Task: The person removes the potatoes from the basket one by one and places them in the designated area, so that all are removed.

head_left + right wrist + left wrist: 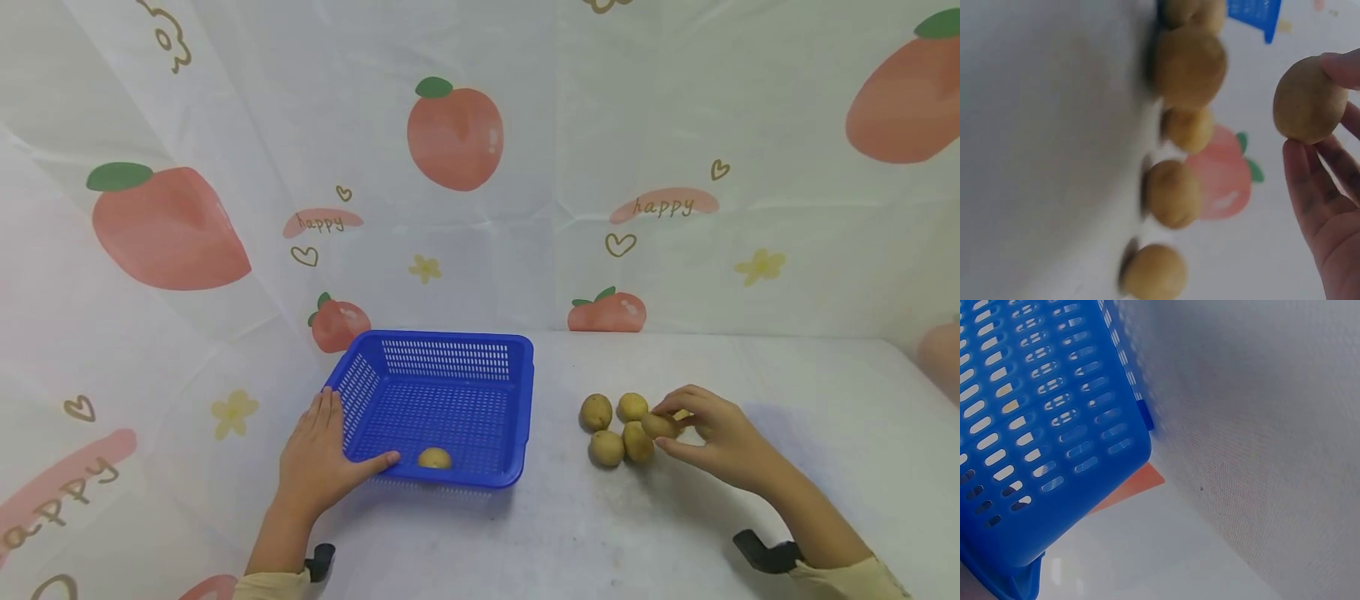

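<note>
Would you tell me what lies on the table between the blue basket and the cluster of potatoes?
Nothing: in the head view the table is bare between the blue basket and the potatoes.

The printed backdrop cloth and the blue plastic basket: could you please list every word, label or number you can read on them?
"happy" on a pink patch of the white printed backdrop cloth, upper left
"happy" on the pink patch at upper right
"happy" on the patch at lower left, partly cut off
Blue perforated plastic basket: no text visible.
</note>
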`<state>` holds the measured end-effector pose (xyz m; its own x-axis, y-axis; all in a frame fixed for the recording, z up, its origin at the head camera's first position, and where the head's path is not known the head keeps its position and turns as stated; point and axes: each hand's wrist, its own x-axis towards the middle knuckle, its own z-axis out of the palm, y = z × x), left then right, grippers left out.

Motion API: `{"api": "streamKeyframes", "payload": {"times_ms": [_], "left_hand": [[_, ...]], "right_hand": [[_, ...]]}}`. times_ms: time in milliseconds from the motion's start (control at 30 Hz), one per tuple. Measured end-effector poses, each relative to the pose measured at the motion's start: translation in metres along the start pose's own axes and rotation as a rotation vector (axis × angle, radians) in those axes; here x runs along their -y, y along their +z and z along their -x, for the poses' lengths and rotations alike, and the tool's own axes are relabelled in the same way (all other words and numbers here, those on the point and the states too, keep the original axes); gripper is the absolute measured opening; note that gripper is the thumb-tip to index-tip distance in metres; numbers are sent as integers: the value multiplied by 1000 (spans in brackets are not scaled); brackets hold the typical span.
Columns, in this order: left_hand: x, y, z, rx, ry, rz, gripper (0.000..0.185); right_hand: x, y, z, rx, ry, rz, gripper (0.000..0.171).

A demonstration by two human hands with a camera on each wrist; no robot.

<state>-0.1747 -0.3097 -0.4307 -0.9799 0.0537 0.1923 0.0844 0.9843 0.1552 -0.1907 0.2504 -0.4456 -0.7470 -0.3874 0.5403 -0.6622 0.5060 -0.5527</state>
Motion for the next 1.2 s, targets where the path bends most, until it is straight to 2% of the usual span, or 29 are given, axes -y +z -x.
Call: {"api": "streamKeyframes", "payload": {"times_ms": [267,633,933,1200], "left_hand": [[1,0,-1,-4,2,0,142],[1,3,1,-1,-2,-5,142],[2,4,0,-21,-3,-6,142],[3,5,0,-13,-6,-6,143]], "right_hand": [[-18,0,22,21,51,24,40],[-28,2,29,91,165,128,35],[-30,2,29,136,193,130,34],[-32,1,28,129,165,153,37]]}}
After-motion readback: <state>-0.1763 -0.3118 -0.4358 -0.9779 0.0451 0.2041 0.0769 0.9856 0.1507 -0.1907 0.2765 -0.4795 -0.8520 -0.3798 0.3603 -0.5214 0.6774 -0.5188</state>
